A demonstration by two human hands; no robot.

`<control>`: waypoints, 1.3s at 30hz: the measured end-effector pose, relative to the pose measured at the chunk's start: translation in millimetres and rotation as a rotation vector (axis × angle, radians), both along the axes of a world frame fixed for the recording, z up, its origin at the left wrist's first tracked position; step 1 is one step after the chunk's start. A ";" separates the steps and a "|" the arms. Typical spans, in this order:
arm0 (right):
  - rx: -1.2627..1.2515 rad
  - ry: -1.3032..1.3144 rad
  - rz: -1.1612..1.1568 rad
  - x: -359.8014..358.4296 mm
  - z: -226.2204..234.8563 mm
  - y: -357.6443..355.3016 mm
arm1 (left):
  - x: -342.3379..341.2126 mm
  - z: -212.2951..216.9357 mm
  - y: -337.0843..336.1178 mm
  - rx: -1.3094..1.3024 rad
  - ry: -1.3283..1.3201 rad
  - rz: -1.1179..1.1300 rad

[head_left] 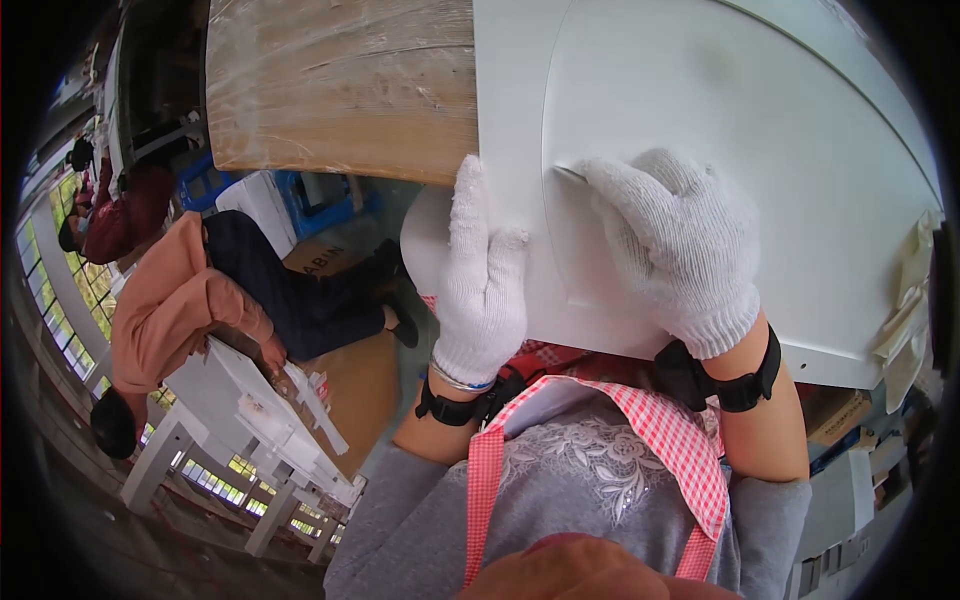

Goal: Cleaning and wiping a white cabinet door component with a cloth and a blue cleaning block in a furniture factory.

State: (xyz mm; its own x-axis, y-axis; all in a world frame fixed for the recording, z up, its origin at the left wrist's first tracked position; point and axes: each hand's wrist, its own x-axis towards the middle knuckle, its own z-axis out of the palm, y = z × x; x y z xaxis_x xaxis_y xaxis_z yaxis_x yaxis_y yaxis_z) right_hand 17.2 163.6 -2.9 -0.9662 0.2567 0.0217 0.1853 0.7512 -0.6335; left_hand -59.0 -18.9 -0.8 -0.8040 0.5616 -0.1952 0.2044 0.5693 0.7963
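Observation:
A large white panel (640,90) with a raised border lies in front of me. My right hand (680,235), in a white knitted glove, is closed above it. From its fingertips sticks a thin, dark, pointed tip (569,174), which meets the groove line of the panel. The rest of that tool is hidden in the glove, so its kind is unclear. My left hand (482,280), gloved too, rests along the panel's left edge. Its fingers are stretched forward and it holds nothing.
A plastic-wrapped wooden board (340,85) adjoins the panel at the upper left. To the left, a person in an orange top (190,305) bends over a white piece (245,405). Blue stools (310,205) stand behind. A pale cloth (908,300) hangs at the right.

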 end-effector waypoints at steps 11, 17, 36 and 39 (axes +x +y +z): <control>-0.050 -0.097 0.178 27.0 12.3 0.6 | 0.6 -4.0 -5.2 -0.015 -0.024 0.022; 0.079 0.027 -0.052 -2.5 1.9 -1.9 | 1.6 -3.6 3.1 0.024 -0.043 0.019; 0.015 -0.167 0.323 31.2 18.3 -3.8 | 0.6 -6.5 -7.5 -0.012 -0.039 0.029; -0.036 -0.149 0.268 27.3 15.4 -1.7 | 0.4 -10.3 -6.2 0.019 -0.039 0.020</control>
State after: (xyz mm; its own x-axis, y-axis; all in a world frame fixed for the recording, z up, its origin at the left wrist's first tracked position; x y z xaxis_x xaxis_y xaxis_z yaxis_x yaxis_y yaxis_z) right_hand 44.5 161.9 12.5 -0.9915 -0.0100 -0.1300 0.0763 0.7637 -0.6410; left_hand -58.6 -25.1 -11.1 -0.8069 0.5498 -0.2160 0.1622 0.5578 0.8139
